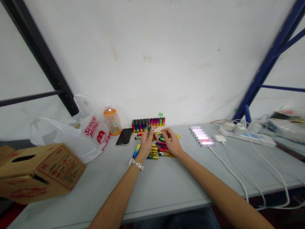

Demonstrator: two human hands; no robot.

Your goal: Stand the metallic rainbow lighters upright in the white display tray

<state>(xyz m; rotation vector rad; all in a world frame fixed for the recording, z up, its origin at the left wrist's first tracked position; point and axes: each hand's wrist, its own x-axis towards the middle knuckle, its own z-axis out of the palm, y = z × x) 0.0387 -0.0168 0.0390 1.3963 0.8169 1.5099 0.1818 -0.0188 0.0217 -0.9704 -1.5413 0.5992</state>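
Note:
My left hand [148, 140] is closed around a small shiny lighter, its greenish end [149, 129] peeking out at the fingertips. Close by on the right, my right hand [172, 141] has its thumb and fingers drawn together; what they pinch, if anything, is too small to make out. Beneath and between both hands lie loose metallic lighters [166, 154] in gold, pink and green. A blue-and-yellow lighter [136, 151] rests beside my left wrist. Behind the hands, several lighters [140, 125] stand upright in tight rows, with more multicoloured ones [157, 121] to their right.
Left of the lighters are a black phone [124, 136], an orange drink bottle [112, 120], a white plastic bag [90, 136] and a cardboard box [47, 171]. To the right lie a lit phone [202, 136], a charger [220, 138], a power strip [247, 136] and trailing white cables [233, 175].

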